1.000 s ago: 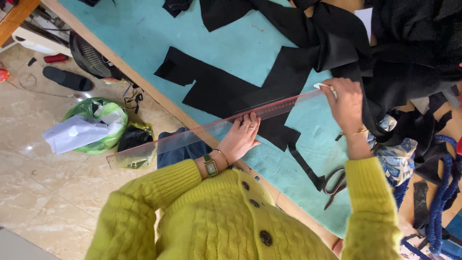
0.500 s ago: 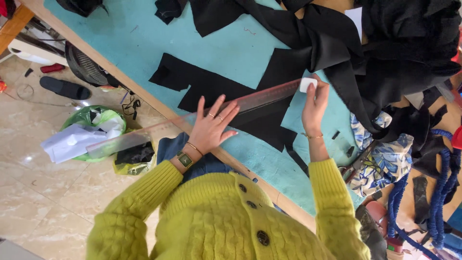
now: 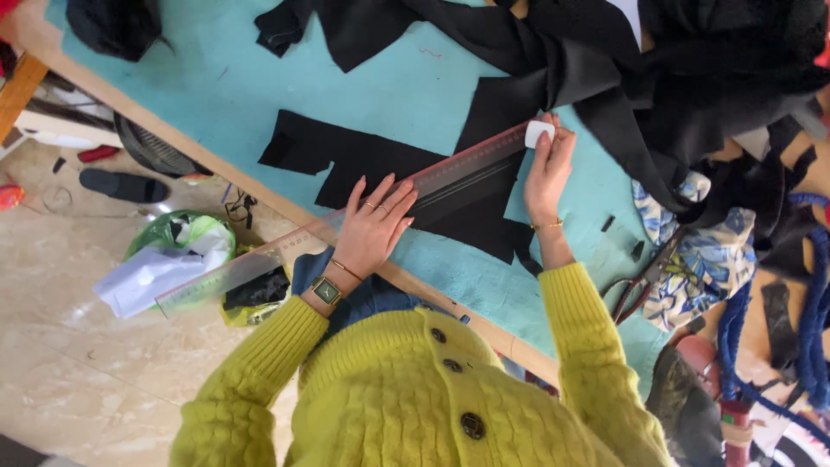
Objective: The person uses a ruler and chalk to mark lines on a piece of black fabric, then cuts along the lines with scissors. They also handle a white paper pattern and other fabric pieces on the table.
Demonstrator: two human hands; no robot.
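Your left hand (image 3: 373,227) lies flat with fingers spread on the long clear ruler (image 3: 363,218), pressing it onto the black fabric piece (image 3: 406,169) near the front edge of the table (image 3: 216,95). Your right hand (image 3: 546,169) pinches a small white chalk block (image 3: 538,133) at the ruler's far end, tip against the ruler's edge.

A long stretch of the ruler hangs off the table's front edge, and you hold it down at one spot only; I judge that a push from the chalk could pivot it and bend the line. The cloth lies loose on the teal cover, so it may creep or wrinkle under the stroke. The heap of black cloth (image 3: 692,69) at the far right corner lies just beside the chalk hand and could drag over the marked piece. The scissors (image 3: 635,277) lie close to your right forearm, within reach of a bump.

No labels or signs can be read. Below the table's front edge, a green plastic bag (image 3: 177,233) holds white paper, on the floor.
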